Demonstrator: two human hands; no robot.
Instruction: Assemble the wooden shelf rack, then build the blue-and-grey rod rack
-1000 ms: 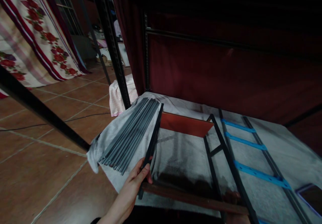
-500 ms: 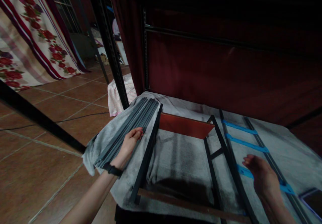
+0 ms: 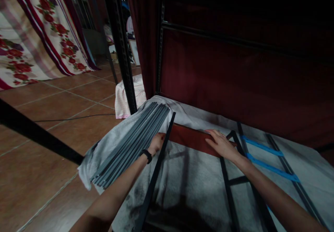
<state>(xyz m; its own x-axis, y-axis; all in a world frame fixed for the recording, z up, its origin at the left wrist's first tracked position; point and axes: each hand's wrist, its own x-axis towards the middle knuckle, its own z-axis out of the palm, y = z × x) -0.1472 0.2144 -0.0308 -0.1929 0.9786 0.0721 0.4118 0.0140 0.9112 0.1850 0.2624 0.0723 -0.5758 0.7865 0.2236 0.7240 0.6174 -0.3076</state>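
A dark metal frame (image 3: pixel 157 171) lies on a grey cloth (image 3: pixel 197 176), with a reddish-brown panel (image 3: pixel 191 138) across its far end. My left hand (image 3: pixel 156 142) is beside the frame's left bar near that panel, its fingers curled together. Whatever they may hold is hidden or too small to name. Over the panel's right part rests my right hand (image 3: pixel 221 144), fingers stretched out and thumb apart, touching the board. Left of my left hand lies a bundle of thin grey rods (image 3: pixel 133 143).
Dark rails with blue crosspieces (image 3: pixel 273 167) lie on the cloth at right. Black perforated posts (image 3: pixel 122 47) stand at the left and back. A dark red curtain (image 3: pixel 235 82) hangs behind. A cable (image 3: pixel 75 118) runs over the tiled floor (image 3: pixel 47 134).
My right hand has moved left and away from me, from above the blue crosspieces to the panel. My left hand has shifted right, from the rods to the frame's left bar. The view has shifted slightly.
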